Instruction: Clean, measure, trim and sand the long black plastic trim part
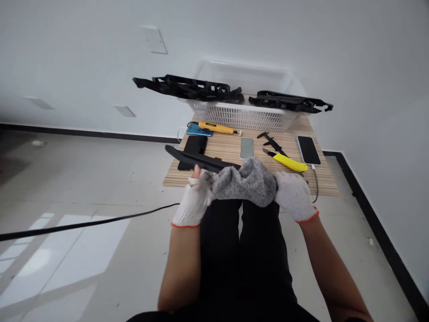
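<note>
A long black plastic part (197, 159) is held across my lap, just over the table's near edge. My left hand (197, 197), in a white knit glove with a bare thumb tip, is closed around it left of the middle. A fuzzy grey cloth (246, 183) is draped over the part's right section and hides it there. At the cloth's right side, my right hand (295, 196), also gloved, has its fingers curled in. Whether it grips the cloth, the covered part or both is hidden.
Behind stands a white basket (241, 117) with black plastic frames (201, 89) across its rim. On the wood-grain table (228, 143) lie a yellow pen-shaped power tool (216, 128), black caliper (273, 143), yellow utility knife (290, 162), cabled white phone (309, 150) and grey-green rectangular plate (247, 148).
</note>
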Demonstrator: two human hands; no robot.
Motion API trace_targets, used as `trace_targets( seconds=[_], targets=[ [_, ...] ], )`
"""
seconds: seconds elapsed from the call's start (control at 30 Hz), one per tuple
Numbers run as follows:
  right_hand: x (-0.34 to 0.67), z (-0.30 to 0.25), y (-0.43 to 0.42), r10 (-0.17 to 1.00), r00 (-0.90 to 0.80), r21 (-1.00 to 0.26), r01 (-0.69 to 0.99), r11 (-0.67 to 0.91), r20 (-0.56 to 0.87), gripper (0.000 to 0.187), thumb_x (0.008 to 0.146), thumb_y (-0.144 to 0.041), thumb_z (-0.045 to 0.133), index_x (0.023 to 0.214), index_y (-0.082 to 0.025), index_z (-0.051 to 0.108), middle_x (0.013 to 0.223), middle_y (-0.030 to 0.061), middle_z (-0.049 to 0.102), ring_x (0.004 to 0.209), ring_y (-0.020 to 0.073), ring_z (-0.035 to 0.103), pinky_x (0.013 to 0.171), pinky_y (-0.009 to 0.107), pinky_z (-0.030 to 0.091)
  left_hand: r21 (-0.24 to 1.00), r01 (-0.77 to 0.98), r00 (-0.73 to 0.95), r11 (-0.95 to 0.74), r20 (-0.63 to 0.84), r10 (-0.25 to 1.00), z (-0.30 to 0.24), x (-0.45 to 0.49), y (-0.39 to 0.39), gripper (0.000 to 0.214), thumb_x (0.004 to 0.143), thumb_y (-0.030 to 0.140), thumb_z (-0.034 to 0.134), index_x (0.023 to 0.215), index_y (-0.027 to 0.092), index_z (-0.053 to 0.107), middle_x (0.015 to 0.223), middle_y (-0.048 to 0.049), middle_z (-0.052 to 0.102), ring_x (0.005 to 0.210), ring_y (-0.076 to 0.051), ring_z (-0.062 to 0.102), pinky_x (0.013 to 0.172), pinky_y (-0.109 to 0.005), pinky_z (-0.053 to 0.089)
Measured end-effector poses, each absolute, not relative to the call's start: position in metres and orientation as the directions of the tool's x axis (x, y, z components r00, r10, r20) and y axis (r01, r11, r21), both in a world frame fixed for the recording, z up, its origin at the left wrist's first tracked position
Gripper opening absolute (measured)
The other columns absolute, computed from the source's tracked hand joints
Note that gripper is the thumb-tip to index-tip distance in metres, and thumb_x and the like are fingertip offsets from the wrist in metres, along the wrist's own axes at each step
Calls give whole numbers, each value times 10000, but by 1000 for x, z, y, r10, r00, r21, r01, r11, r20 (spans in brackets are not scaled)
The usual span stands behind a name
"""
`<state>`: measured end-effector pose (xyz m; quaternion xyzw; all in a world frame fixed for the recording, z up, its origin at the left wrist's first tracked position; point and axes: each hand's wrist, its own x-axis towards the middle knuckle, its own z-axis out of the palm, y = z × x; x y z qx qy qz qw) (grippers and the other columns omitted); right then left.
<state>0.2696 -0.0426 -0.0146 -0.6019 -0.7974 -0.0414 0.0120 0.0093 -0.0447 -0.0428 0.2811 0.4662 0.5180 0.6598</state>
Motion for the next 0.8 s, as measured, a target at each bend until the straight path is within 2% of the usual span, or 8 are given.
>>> trace_targets(
  seconds=[0.1, 0.2, 0.27, 0.4, 0.53, 0.6, 0.7, 0.8],
  targets=[
    [268, -14, -43, 968, -245, 100, 966, 239, 52, 208, 963, -269, 551, 1087, -177, 690, 968, 101, 748, 899, 279, 696, 791, 368, 374, 907, -199, 37, 371, -372, 928, -36, -5, -53, 720, 765, 911, 464, 781, 206, 610, 676, -64, 653, 615, -214, 613, 587, -360, 523],
    [259, -15, -47, 969, -246, 107, 964, 242, 34, 223, 976, -235, 524, 1142, -191, 666, 1016, 99, 752, 906, 276, 708, 778, 370, 391, 919, 232, 41, 319, -337, 941, -30, 5, -62, 528, 799, 733, 626, 833, 206, 632, 700, -23, 652, 656, -202, 593, 620, -330, 467],
    [251, -14, -50, 966, -258, 96, 962, 257, 4, 223, 974, -227, 529, 1158, -201, 652, 1025, 94, 751, 906, 273, 712, 762, 371, 402, 875, 415, 123, 247, -323, 938, -29, 17, -64, 388, 831, 593, 661, 807, 208, 617, 688, 6, 627, 655, -181, 563, 623, -305, 416],
    [245, -13, -51, 960, -279, 61, 958, 281, -39, 194, 1003, -261, 519, 1146, -212, 640, 1039, 84, 747, 930, 270, 714, 771, 372, 421, 897, 413, 315, 156, -301, 900, -31, 31, -64, 370, 877, 479, 607, 652, 204, 506, 584, 37, 497, 571, -134, 447, 579, -284, 336],
    [250, -17, -48, 973, -230, 63, 971, 230, -11, 193, 984, -337, 588, 1107, -202, 651, 1012, 81, 748, 914, 273, 716, 769, 375, 416, 889, 450, 260, 87, -224, 939, -26, 21, -67, 199, 876, 383, 584, 781, 209, 600, 693, 11, 596, 645, -160, 534, 618, -288, 417],
    [254, -22, -46, 978, -203, 74, 977, 199, 42, 242, 965, -418, 628, 1063, -200, 664, 973, 77, 744, 884, 276, 710, 762, 379, 406, 822, 569, 190, 6, -139, 972, -18, 14, -70, 100, 842, 282, 560, 827, 224, 641, 832, -16, 670, 759, -190, 609, 702, -320, 483],
    [261, -29, -44, 965, -229, 93, 971, 219, 126, 285, 932, -472, 670, 1001, -196, 681, 903, 68, 725, 858, 270, 688, 794, 378, 403, 628, 770, 130, -111, 16, 991, -2, 3, -74, 178, 771, 183, 557, 843, 256, 703, 1142, -43, 711, 1031, -271, 655, 854, -416, 535],
    [267, -33, -42, 931, -296, 133, 953, 272, 212, 253, 916, -438, 694, 981, -194, 708, 873, 63, 705, 890, 261, 655, 932, 385, 400, 412, 890, 63, -194, 312, 948, 13, -11, -76, 285, 759, 171, 604, 950, 288, 780, 1389, -60, 633, 1273, -376, 570, 985, -549, 524]
  ],
)
